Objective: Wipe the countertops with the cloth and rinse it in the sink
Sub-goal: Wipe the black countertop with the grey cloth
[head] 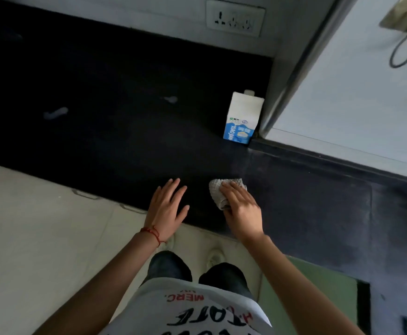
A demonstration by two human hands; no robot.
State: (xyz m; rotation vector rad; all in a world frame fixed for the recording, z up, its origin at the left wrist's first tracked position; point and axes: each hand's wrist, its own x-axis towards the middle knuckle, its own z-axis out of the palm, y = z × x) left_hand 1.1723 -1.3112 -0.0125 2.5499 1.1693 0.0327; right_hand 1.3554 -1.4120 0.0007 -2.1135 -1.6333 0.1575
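A dark countertop (125, 117) runs across the view and bends round to the right. A crumpled white cloth (218, 189) lies on it near the front edge. My right hand (242, 211) presses flat on the cloth and covers most of it. My left hand (167, 209), with a red string at the wrist, rests flat on the counter's front edge beside it, fingers spread, holding nothing. No sink is in sight.
A blue and white carton (242, 118) stands upright in the counter's corner against a metal-edged wall panel (301, 68). A wall socket (235, 18) sits above the counter. Pale smears (56, 113) mark the counter at left. A hook (399, 56) hangs at upper right.
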